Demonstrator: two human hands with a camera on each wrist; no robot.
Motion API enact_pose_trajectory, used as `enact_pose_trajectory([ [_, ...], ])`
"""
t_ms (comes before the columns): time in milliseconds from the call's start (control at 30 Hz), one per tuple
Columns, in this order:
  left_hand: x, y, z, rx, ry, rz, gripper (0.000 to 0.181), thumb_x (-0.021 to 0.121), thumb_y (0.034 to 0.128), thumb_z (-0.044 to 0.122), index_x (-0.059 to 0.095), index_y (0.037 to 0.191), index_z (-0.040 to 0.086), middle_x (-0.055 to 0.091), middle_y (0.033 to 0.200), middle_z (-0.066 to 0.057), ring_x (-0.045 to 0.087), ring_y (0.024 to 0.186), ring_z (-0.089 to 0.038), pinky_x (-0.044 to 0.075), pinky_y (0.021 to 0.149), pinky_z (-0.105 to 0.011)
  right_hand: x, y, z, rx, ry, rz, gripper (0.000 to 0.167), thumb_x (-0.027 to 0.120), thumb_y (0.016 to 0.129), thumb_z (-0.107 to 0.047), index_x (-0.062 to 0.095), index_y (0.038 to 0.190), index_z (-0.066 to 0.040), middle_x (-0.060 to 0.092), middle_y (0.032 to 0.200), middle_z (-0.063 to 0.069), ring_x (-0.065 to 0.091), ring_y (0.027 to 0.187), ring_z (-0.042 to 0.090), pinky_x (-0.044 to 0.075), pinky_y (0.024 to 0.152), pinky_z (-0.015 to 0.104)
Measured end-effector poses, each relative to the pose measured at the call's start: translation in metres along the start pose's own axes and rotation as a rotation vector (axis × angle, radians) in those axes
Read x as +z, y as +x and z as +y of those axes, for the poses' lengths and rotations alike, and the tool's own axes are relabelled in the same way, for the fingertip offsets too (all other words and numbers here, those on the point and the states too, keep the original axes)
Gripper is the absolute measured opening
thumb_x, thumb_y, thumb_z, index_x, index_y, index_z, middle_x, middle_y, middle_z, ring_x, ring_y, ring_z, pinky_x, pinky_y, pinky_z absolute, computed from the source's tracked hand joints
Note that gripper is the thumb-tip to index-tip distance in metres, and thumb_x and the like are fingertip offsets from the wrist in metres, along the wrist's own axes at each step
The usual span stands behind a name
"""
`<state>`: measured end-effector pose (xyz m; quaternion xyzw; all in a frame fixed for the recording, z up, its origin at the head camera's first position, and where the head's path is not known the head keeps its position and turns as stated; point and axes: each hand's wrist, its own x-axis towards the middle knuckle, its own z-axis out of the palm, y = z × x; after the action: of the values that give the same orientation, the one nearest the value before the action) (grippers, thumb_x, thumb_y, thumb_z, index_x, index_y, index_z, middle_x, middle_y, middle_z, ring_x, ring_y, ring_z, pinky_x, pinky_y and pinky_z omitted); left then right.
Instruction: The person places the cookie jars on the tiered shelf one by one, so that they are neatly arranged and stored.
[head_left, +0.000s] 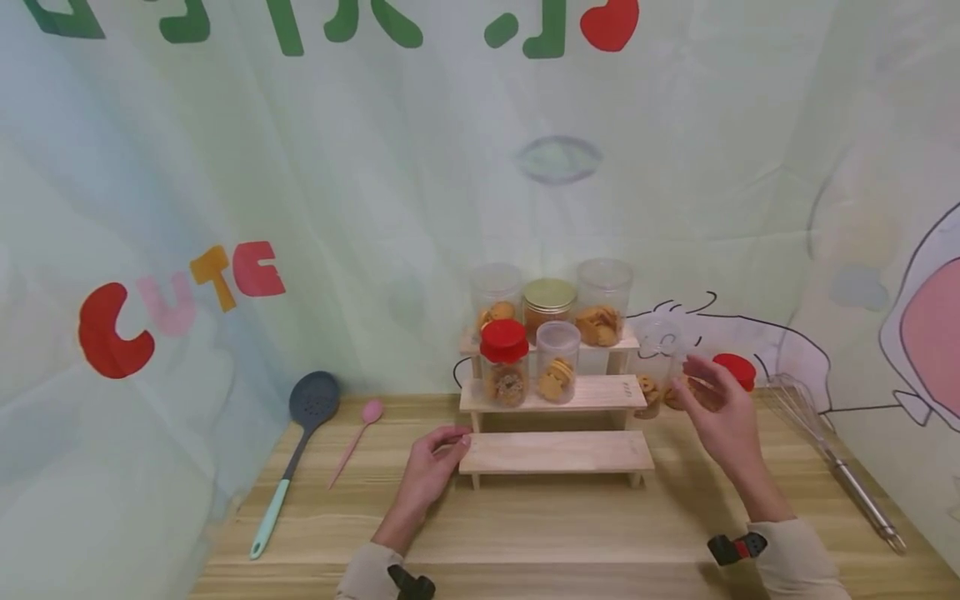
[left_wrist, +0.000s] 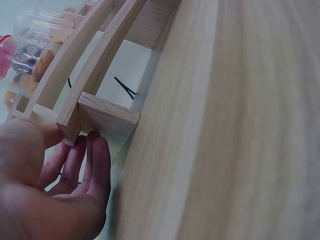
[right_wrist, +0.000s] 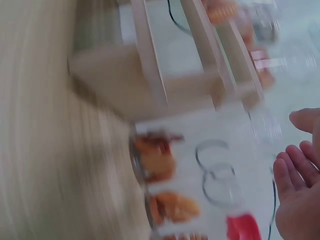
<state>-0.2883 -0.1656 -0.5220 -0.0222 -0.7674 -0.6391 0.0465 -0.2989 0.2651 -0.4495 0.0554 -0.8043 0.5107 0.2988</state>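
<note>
A wooden three-tier shelf [head_left: 555, 452] stands near the back of the table. At its left end, my left hand [head_left: 431, 471] pinches the end of the lowest board [left_wrist: 70, 120], thumb and fingers on either side in the left wrist view. My right hand [head_left: 723, 417] is raised at the shelf's right, fingers spread and empty, in front of clear cookie jars [head_left: 647, 400] and a red-lidded jar [head_left: 734, 371]. On the middle tier stand a red-lidded jar [head_left: 505, 367] and a lidless jar [head_left: 557, 367]. The right wrist view is blurred; the right hand [right_wrist: 300, 185] holds nothing there.
The top tier holds a gold-lidded jar [head_left: 549, 304] between two clear jars [head_left: 497, 292] [head_left: 603, 300]. At the left lie a slotted turner [head_left: 300, 442] and a pink spoon [head_left: 356, 442]. A whisk [head_left: 843, 471] lies at the right. A printed curtain [head_left: 375, 208] hangs behind.
</note>
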Motion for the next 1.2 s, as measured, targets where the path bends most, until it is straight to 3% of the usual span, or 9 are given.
enact_pose_trajectory([
  [133,0.001,0.000,0.001,0.003,-0.009,-0.008,0.032,0.072,0.1058,0.021,0.074,0.130,0.001,0.075,0.131,-0.018,0.073,0.114,-0.019,0.058,0.088,-0.018,-0.025,0.008,0.013,0.075,-0.036,0.129,0.050,0.080,0.100,-0.015,0.064,0.146,-0.005,0.068,0.137,0.015,0.062,0.113,-0.005,0.049,0.098,0.003],
  [267,0.001,-0.001,0.001,0.009,-0.009,-0.002,0.031,0.072,0.1059,0.020,0.074,0.130,0.001,0.075,0.131,-0.019,0.073,0.113,-0.019,0.058,0.087,-0.018,-0.043,0.013,0.025,0.203,-0.087,0.191,0.057,0.078,0.102,-0.026,0.059,0.153,-0.011,0.063,0.150,0.013,0.062,0.130,0.013,0.047,0.112,0.012],
  [367,0.001,0.000,0.000,0.018,-0.005,-0.003,0.031,0.072,0.1062,0.020,0.074,0.129,-0.001,0.075,0.130,-0.020,0.074,0.111,-0.018,0.058,0.086,-0.018,-0.051,0.014,0.035,0.281,-0.103,0.169,0.063,0.076,0.103,-0.031,0.053,0.159,-0.011,0.056,0.160,0.015,0.054,0.145,0.030,0.043,0.122,0.023],
  [467,0.000,0.001,-0.001,0.013,-0.008,-0.002,0.031,0.072,0.1058,0.021,0.074,0.129,0.000,0.075,0.130,-0.020,0.074,0.111,-0.017,0.058,0.086,-0.018,-0.055,0.015,0.045,0.332,-0.106,0.119,0.071,0.074,0.104,-0.033,0.044,0.164,-0.009,0.048,0.167,0.016,0.047,0.152,0.037,0.040,0.128,0.034],
  [733,0.000,0.002,0.000,-0.013,-0.017,-0.001,0.030,0.073,0.1050,0.019,0.074,0.130,0.002,0.075,0.132,-0.017,0.072,0.115,-0.019,0.057,0.088,-0.017,-0.051,0.018,0.072,0.344,-0.109,-0.008,0.087,0.073,0.105,-0.033,0.023,0.171,-0.004,0.031,0.175,0.026,0.034,0.159,0.050,0.032,0.128,0.063],
  [1000,-0.001,0.001,0.001,-0.018,-0.004,-0.008,0.031,0.072,0.1056,0.021,0.074,0.130,0.003,0.074,0.132,-0.018,0.073,0.115,-0.022,0.058,0.089,-0.019,-0.043,0.021,0.078,0.389,-0.078,-0.058,0.096,0.073,0.105,-0.036,0.013,0.173,-0.006,0.027,0.176,0.029,0.029,0.160,0.052,0.031,0.125,0.068],
  [1200,0.000,0.000,0.002,-0.003,-0.004,-0.007,0.031,0.072,0.1057,0.021,0.074,0.130,0.001,0.074,0.132,-0.019,0.073,0.115,-0.020,0.057,0.088,-0.018,-0.041,0.021,0.083,0.394,-0.069,-0.039,0.094,0.072,0.105,-0.036,0.015,0.173,-0.005,0.028,0.175,0.028,0.031,0.160,0.052,0.031,0.127,0.067],
])
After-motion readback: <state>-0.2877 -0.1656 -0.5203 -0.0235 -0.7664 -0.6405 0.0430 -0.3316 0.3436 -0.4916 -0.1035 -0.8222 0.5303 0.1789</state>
